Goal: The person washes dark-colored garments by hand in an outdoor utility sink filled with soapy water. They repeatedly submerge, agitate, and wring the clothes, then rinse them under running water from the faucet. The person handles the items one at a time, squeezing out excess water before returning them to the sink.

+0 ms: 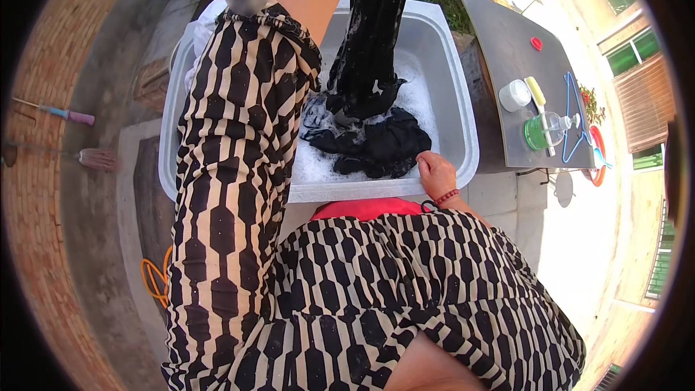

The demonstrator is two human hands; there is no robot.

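A grey plastic basin (464, 108) holds white suds (320, 165) and black wet cloth. One length of soaked black cloth (369, 38) hangs upright from beyond the top edge of the view into the basin. My left arm, in a patterned sleeve with a green wristband, reaches up beside it; my left hand is out of view. Bunched black fabric (399, 141) lies in the suds near the basin's front right. My right hand (437, 174), with a red bead bracelet, is at the front right rim, its curled fingers closed on the edge of this fabric.
Right of the basin, a grey table (488, 49) bears a white jar (515, 95), a yellow-headed brush (535, 90), a pump bottle of green liquid (537, 133), a blue hanger (567, 130) and a red cap (536, 44). White cloth (202, 32) hangs over the basin's left rim. A brick wall stands left.
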